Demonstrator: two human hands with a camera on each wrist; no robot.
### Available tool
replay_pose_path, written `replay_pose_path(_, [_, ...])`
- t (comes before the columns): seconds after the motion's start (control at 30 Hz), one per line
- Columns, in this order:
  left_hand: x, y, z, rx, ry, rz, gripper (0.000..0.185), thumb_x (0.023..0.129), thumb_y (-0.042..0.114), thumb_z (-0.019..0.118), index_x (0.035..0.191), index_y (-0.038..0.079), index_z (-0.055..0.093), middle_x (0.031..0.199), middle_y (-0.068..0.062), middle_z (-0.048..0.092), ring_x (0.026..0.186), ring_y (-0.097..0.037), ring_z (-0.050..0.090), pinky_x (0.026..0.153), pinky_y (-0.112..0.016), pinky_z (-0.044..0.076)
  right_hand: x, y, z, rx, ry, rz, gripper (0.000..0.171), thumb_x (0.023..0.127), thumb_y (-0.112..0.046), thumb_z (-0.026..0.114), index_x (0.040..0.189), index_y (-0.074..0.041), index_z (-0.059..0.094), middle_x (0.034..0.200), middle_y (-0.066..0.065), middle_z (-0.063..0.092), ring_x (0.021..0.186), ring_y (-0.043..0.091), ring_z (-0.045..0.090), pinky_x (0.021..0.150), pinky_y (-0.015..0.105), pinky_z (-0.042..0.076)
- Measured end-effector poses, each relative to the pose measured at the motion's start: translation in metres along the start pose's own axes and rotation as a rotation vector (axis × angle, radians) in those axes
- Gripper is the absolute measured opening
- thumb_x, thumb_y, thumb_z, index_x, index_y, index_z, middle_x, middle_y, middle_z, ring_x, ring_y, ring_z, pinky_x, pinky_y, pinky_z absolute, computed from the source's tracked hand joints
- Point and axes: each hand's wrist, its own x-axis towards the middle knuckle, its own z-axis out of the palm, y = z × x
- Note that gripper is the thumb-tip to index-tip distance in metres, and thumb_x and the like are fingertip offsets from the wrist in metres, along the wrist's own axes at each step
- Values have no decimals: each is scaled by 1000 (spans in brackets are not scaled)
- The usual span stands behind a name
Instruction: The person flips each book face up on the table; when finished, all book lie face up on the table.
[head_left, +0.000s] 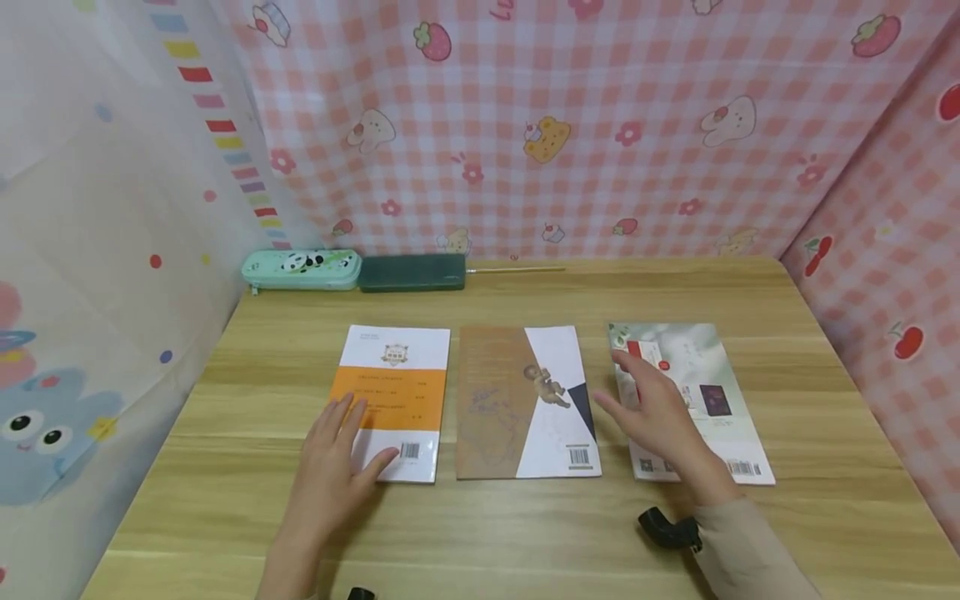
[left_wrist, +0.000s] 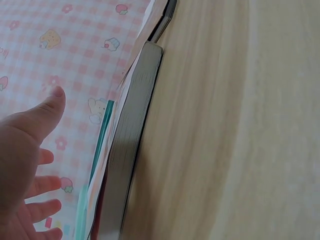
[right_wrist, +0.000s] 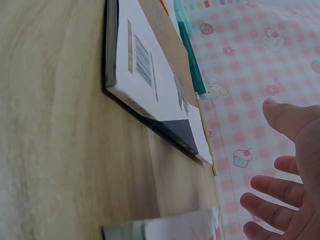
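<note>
Both hands are spread, fingers straight, pinching nothing. My left hand (head_left: 337, 462) lies flat on the lower left part of the orange-banded book (head_left: 395, 402), thumb near its barcode. My right hand (head_left: 656, 412) hovers over or touches the left half of the pale green book (head_left: 712, 392); I cannot tell which.

Three books lie back cover up in a row on the wooden table (head_left: 525, 533). Between the other two, apart from both, is the brown-and-white book (head_left: 525, 402), with a barcode at its lower right corner. The green book also carries a barcode and a small square code. All printed text is too small to read.

Against the back wall: panda pencil case (head_left: 301, 269), touching a dark green case (head_left: 412, 272).
</note>
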Motion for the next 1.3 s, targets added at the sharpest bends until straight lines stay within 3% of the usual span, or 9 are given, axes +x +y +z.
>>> replay_pose_path(0.27, [-5,-6,-2,8,-30,-26,78,86,39,81,144,-4,50,152,-26,42,143,-47,32,115,-66,26,10,-6,4,8,-18,-33,72,92,-35,76,147,1,46,145,22,54,133,39,50,111,59,39])
replay_pose_path(0.57, [-12,-11,-2,-9,-1,-13,78,84,34,83,143,-6,51,149,-30,44,139,-50,35,113,-66,28,25,-13,15,19,-58,-7,71,93,-35,75,149,-1,45,146,22,52,132,40,51,110,59,41])
replay_pose_path(0.9, [-20,-20,-4,-28,-8,-66,80,83,35,84,142,-7,51,153,-29,40,141,-51,33,114,-66,28,37,-17,20,24,-68,-10,72,94,-36,74,150,-1,45,148,21,51,135,39,49,113,58,39])
replay_pose_path(1.07, [-25,-21,-6,-15,-58,-113,81,84,36,83,142,-10,49,154,-30,37,141,-51,33,115,-65,28,42,-19,23,34,-77,-2,73,94,-38,73,151,-3,44,146,20,54,136,38,48,112,58,39])
replay_pose_path(1.3, [-32,-25,-5,-41,-67,-153,77,86,39,81,140,-9,52,154,-31,37,139,-51,37,114,-64,31,50,-22,30,62,-51,-45,70,92,-33,76,147,1,48,140,22,58,131,38,53,109,57,44])
